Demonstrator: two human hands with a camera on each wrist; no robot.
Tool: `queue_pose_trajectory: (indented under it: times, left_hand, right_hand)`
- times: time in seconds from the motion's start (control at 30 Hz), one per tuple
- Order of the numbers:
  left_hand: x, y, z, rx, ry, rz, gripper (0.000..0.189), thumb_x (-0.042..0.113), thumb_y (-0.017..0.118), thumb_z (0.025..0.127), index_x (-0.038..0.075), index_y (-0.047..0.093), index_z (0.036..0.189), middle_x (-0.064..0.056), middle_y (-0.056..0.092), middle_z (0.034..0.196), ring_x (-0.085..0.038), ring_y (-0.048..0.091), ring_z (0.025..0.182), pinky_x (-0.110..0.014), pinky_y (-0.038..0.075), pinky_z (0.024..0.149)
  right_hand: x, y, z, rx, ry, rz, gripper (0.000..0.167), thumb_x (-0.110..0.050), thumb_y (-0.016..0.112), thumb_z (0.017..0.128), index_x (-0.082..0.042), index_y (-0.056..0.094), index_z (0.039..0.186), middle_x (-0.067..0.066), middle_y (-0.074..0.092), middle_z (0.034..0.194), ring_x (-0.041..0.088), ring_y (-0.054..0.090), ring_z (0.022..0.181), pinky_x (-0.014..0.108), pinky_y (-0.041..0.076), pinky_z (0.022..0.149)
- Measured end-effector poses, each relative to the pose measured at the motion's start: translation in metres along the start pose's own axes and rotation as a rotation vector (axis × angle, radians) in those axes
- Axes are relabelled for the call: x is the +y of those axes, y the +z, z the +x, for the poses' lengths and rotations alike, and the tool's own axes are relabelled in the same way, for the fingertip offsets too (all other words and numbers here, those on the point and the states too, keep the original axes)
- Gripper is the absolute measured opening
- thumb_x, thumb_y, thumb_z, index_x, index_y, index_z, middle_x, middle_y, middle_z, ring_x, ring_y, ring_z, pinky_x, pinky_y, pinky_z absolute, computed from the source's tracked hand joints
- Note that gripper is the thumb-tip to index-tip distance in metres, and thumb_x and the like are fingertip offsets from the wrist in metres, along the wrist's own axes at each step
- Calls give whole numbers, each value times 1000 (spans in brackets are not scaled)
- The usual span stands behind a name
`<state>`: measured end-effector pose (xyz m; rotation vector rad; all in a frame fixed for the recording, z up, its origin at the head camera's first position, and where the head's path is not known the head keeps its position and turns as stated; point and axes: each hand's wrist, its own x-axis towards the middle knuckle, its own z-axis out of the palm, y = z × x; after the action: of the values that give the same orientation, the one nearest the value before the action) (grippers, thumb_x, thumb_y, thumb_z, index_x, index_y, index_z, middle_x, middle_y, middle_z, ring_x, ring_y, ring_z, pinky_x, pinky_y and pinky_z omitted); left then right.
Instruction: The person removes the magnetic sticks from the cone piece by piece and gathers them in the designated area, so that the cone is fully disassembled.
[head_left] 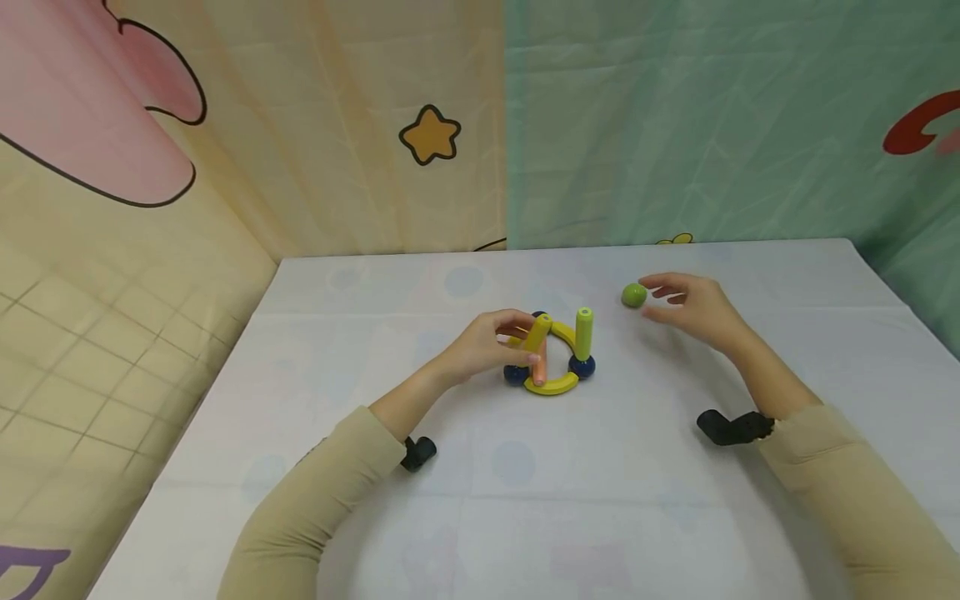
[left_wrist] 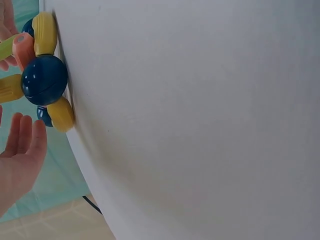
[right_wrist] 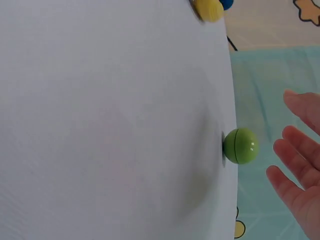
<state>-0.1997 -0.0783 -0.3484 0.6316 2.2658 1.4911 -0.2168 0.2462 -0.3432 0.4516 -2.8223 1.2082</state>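
Ball (head_left: 633,295) sits toward the worktop's (head_left: 570,500) far edge, beside my loosely spread right hand (head_left: 693,308); my left hand (head_left: 480,343) pinches a yellow stick (head_left: 537,333).

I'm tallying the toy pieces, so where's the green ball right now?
In the head view, the green ball lies right of centre on the white table, beyond and to the right of the yellow-and-blue ring, just beside the right hand.
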Motion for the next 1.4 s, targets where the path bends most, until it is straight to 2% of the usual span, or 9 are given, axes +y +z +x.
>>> queue_pose_trajectory:
  times: [0.2,0.33,0.57,0.73,0.83,1.1,1.4]
  left_hand:
    - [-4,-3,0,-16,15,112,56,12,78,76,11,54,127,1,53,129,-21,41,125,-36,40,99]
    - [-7,-5,-1,-25,1,186,63,15,79,75,15,51,131,3,46,137,-20,34,132,-39,36,102]
    - [-13,-7,-2,-83,-12,326,74,21,80,75,9,43,138,-6,40,143,-24,32,134,-42,32,105]
    - [-15,-8,-2,-101,-8,339,72,21,79,76,4,44,137,-9,44,141,-23,33,133,-39,28,107]
    - [-15,-8,-2,-102,-10,345,72,21,79,75,2,45,136,-10,44,140,-23,35,132,-38,29,107]
    - [-14,-8,-2,-102,-25,361,72,22,79,75,-1,46,135,-12,45,139,-25,36,132,-38,28,107]
    - [-12,-8,-1,-105,-30,356,71,21,79,76,0,46,135,-11,46,138,-25,37,131,-39,29,107]
  right_hand:
    - [-12,14,-8,-76,-84,48,44,-14,70,84,3,56,123,21,58,120,35,55,106,49,43,91]
    - [-20,22,-13,-129,-88,99,46,-17,71,84,3,56,123,20,58,119,33,55,106,45,43,92]
    - [-33,37,-18,-207,-110,172,44,-15,72,82,1,58,121,19,59,116,32,57,105,40,45,91]
    - [-38,48,-21,-224,-124,220,43,-12,74,80,2,59,119,15,61,113,29,60,102,28,49,86]
    - [-40,54,-22,-221,-111,243,43,-10,73,81,3,58,119,14,62,111,28,61,100,24,50,83]
    - [-45,65,-23,-208,-66,241,37,-5,71,81,4,59,115,15,64,105,27,62,96,27,51,81]
    - [-48,70,-23,-170,-98,187,32,-3,70,81,5,60,111,14,64,101,26,63,93,28,52,79]
